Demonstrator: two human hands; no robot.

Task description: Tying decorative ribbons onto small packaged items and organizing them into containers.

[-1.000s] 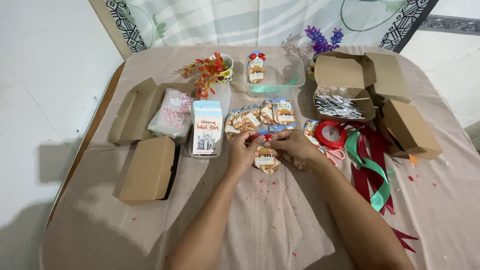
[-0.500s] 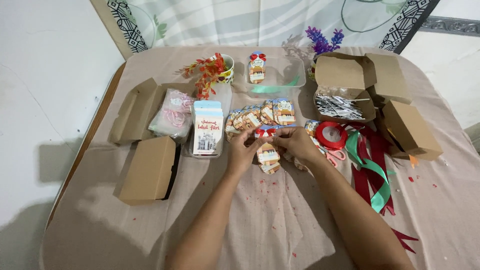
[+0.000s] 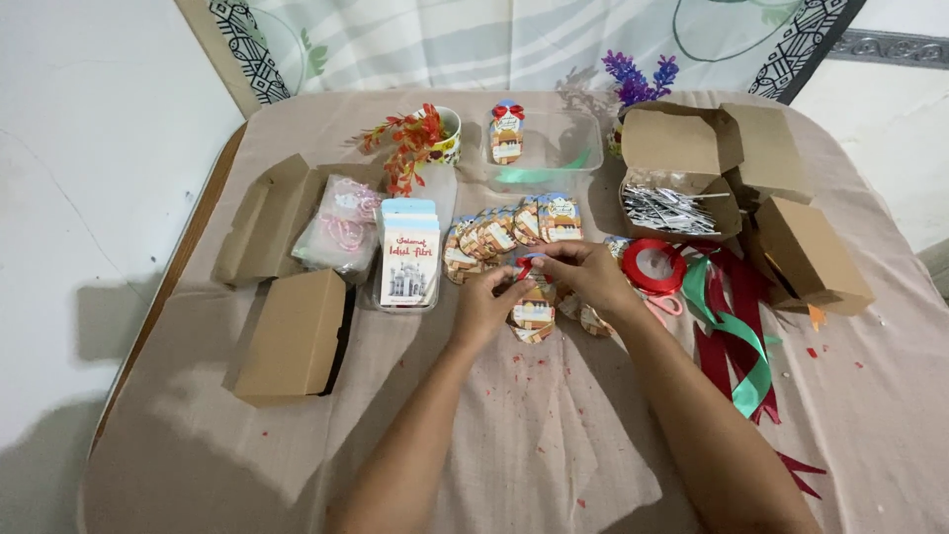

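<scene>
While pinched together, both hands (image 3: 539,282) on small tag (image 3: 534,311).

Both hands, left hand (image 3: 486,302) and right hand (image 3: 583,275), pinched a small tag (image 3: 534,309) with a red bow (image 3: 524,265) above the cloth (image 3: 514,445), near a tag row (image 3: 509,229) and ribbon roll (image 3: 652,265).

Left of centre on the cloth-covered bench (image 3: 198,455) lies a closed brown box (image 3: 294,334), with an open one (image 3: 265,220) above it. A clear tub (image 3: 542,150) stands at upper middle. A red ribbon roll (image 3: 653,266) and green ribbon (image 3: 736,336) lie at right.
</scene>
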